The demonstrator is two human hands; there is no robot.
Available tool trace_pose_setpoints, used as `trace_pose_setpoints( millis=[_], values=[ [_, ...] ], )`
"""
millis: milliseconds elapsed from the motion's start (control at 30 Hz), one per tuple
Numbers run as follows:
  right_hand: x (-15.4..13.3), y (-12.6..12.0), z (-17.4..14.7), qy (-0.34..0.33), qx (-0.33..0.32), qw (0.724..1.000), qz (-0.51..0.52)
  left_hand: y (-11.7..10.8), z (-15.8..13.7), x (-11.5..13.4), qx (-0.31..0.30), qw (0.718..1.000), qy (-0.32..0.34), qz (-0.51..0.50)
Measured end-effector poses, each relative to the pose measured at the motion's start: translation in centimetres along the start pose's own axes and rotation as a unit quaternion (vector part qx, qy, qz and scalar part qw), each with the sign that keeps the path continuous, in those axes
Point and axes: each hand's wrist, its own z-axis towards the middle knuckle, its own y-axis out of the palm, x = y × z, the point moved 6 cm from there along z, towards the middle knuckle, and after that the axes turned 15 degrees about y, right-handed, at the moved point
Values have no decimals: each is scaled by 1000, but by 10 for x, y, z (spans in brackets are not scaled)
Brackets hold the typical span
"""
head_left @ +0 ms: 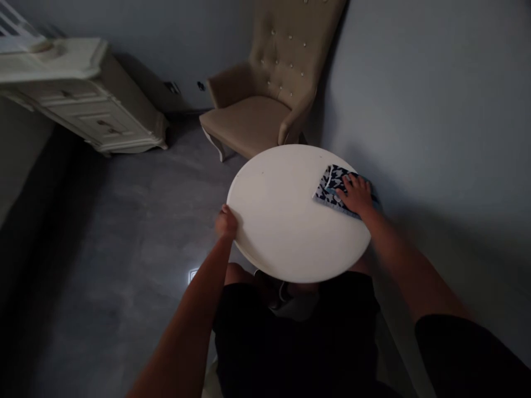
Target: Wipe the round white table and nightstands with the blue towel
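Head view: the cloth [324, 192] is laid on the far right part of the round white counter [282, 221], directly beneath the right grip [357, 194], which is held flat with fingers spread; the cloth's left end is left uncovered. By the left grip [226, 223], well apart from the cloth, the counter's left edge is clasped. Beyond the counter a chair [249, 122] is seen, and a cabinet [120, 108] is placed at far left.

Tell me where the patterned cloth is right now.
In the head view, the patterned cloth lies on the right side of the round white tabletop, under the person's right hand, near the wall.
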Motion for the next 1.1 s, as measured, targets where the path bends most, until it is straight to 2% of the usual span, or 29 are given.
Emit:
trace_pose_setpoints(
  millis=[133,333,467,567,667,933,1000,1100],
  values=[
    [0,5,-88,-62,-33,997,-31,-2,-7,6,-22,999,-33,-14],
    [-33,17,-226,-123,-85,988,-47,-4,-9,6,-23,999,-31,-34],
    [-55,23,-289,-205,-69,976,5,-1,-8,2,-20,999,-39,-31],
    [-69,24,-309,-258,-26,965,50,1,-8,0,-20,999,-34,-30],
    [-94,24,-312,-285,-28,956,61,1,-8,0,-25,999,-28,-28],
    [-229,12,-322,-343,-79,928,126,-1,-12,7,-29,1000,2,-1],
    [-246,11,-321,-337,-81,926,152,-2,-13,11,-32,999,20,24],
    [-254,13,-313,-325,-83,922,192,-4,-14,23,-57,994,56,73]
  ],
)
